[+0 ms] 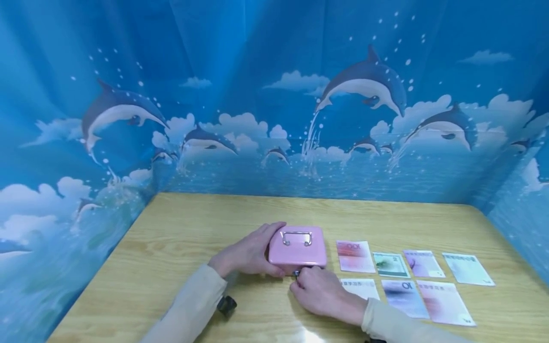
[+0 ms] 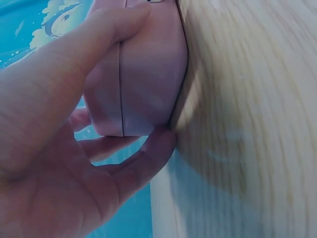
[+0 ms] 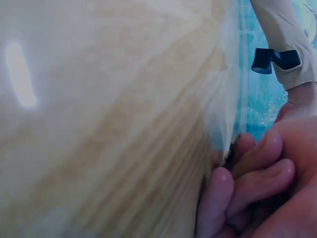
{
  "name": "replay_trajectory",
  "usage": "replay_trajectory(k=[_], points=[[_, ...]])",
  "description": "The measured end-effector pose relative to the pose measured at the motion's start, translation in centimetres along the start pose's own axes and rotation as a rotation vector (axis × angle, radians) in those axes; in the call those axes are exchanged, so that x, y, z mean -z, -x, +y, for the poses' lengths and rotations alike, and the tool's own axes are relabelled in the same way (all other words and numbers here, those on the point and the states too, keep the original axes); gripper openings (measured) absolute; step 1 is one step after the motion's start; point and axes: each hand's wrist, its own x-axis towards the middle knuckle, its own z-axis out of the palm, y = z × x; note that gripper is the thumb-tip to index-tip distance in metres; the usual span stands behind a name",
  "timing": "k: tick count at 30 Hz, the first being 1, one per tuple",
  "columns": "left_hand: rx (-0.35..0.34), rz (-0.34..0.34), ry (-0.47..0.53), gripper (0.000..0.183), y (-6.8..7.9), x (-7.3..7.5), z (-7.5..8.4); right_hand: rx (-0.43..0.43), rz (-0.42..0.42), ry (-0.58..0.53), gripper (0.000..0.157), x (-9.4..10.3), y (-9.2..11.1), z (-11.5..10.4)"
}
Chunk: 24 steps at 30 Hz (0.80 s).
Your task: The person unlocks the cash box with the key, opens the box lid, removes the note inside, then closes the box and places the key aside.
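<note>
A pink metal cash box (image 1: pixel 297 247) with a silver carrying handle (image 1: pixel 297 233) on its lid stands on the table, its lid down. My left hand (image 1: pixel 257 250) grips the box's left side. In the left wrist view, the thumb of that left hand (image 2: pixel 64 144) lies along the front and the other fingers reach round the side. At the box's front, beside the silver lock (image 1: pixel 296 273), is my right hand (image 1: pixel 321 293) with its fingers curled. The right wrist view shows a small dark piece (image 3: pixel 230 153) by the right hand's (image 3: pixel 262 183) fingertips; its kind is mostly hidden.
Several banknotes lie in two rows to the right of the box, among them a red one (image 1: pixel 355 257), a green one (image 1: pixel 391 265) and a blue one (image 1: pixel 404 298). A dolphin-printed blue curtain (image 1: pixel 274 95) surrounds the wooden table (image 1: pixel 193 224) at the back and sides.
</note>
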Motion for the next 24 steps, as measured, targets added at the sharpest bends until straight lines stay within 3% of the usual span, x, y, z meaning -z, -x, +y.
replay_trajectory(k=[8,13,24], points=[[-0.007,0.013,0.021,0.116,-0.2,0.0,-0.2,0.045,-0.127,0.038,0.050,0.8,0.7,0.0],[-0.003,0.003,0.065,0.117,-0.2,-0.1,-0.2,0.040,-0.205,-0.036,0.058,1.5,0.9,0.6],[0.021,-0.008,0.065,0.122,0.1,0.0,-0.2,0.142,-0.144,-0.169,0.033,2.5,2.0,1.5]])
